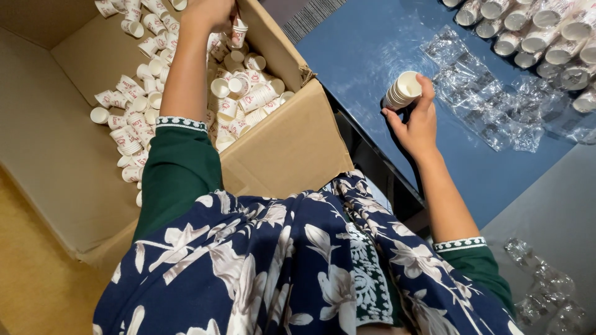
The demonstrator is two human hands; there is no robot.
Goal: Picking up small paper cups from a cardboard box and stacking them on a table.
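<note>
Two hands grasp cups: left grip [211,13] one cup [238,32], right grip [417,121] a stack [402,90].

A packing or sorting workplace was suggested rather than a home. A large cardboard box [292,155] at the upper left of the frame was filled with loose small paper cups [248,93]. At the upper right, a blue surface [360,56] was covered with rows of stacked cups [534,31] and crumpled clear plastic wrappers [490,105]. Tan flooring [31,279] was seen at the lower left.
</note>
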